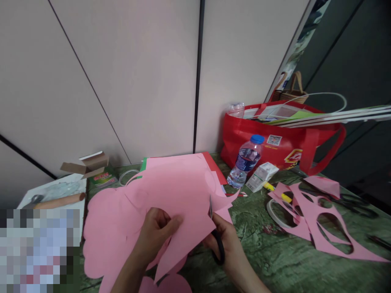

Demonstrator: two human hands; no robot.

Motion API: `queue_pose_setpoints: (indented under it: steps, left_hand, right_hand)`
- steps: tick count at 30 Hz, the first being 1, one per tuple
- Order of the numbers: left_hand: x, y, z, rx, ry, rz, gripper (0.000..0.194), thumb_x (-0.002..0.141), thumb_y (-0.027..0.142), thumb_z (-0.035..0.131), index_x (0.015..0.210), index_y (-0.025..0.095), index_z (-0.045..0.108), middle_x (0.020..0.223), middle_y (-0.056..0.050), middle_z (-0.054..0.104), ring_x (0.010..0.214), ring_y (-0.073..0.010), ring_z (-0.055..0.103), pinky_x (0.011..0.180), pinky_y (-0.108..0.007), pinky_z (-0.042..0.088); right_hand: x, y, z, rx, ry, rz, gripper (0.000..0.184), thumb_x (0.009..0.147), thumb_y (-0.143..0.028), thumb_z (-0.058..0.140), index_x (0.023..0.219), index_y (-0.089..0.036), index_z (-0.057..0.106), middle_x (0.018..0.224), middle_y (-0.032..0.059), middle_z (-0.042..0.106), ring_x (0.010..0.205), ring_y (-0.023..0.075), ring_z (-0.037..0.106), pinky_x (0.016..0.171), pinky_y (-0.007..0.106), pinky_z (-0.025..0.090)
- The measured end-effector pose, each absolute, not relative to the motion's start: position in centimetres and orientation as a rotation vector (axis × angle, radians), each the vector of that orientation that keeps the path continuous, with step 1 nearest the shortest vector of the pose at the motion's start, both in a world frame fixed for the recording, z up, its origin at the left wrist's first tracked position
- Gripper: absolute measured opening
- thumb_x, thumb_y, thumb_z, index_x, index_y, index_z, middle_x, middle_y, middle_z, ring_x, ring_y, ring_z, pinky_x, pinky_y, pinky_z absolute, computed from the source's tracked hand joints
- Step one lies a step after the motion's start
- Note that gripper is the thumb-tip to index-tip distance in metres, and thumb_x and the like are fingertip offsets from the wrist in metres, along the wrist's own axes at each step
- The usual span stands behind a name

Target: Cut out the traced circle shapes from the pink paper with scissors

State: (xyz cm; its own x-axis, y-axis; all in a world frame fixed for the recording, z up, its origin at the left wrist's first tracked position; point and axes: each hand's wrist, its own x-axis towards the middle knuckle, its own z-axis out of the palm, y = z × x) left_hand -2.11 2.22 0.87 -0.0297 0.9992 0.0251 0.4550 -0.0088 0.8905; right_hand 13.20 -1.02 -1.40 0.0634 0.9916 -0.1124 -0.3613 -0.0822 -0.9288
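My left hand (155, 234) pinches a large sheet of pink paper (171, 191), thumb on top, holding it tilted above the green table. My right hand (227, 244) grips black-handled scissors (215, 236) whose blades point up into the sheet's right edge. More pink paper with rounded cut edges (104, 232) lies under and left of the held sheet.
Pink cut-out scraps (324, 224) and a tape roll (275, 211) lie to the right. A water bottle (246, 160), a small white carton (261, 177), a red bag (284, 140), a second pair of scissors (351, 201), a cardboard box (97, 169) and a wooden stick (59, 201) stand around.
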Motion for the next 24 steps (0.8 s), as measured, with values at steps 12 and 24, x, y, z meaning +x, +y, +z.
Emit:
queue_pose_setpoints:
  steps: [12,24]
  left_hand:
    - [-2.2,2.3,1.2,1.515,1.506,1.01,0.031,0.062,0.041,0.058,0.05,0.022,0.036,0.047,0.009,0.032,0.042,-0.0074,0.03,0.038,-0.021,0.025]
    - [-2.2,2.6,1.3,1.486,1.484,1.038,0.032,0.061,0.04,0.058,0.05,0.022,0.035,0.046,0.009,0.031,0.042,-0.0067,0.029,0.038,-0.02,0.025]
  right_hand:
    - [12.8,-0.9,-1.6,-1.105,-0.777,1.369,0.038,0.039,-0.034,0.081,0.051,-0.018,0.049,0.037,-0.0091,0.042,0.035,0.0059,0.031,0.036,0.019,0.027]
    - [12.7,-1.0,-3.3,-1.184,-0.856,1.303,0.023,0.052,-0.031,0.071,0.057,-0.017,0.052,0.035,-0.0066,0.051,0.03,0.0073,0.039,0.031,0.017,0.029]
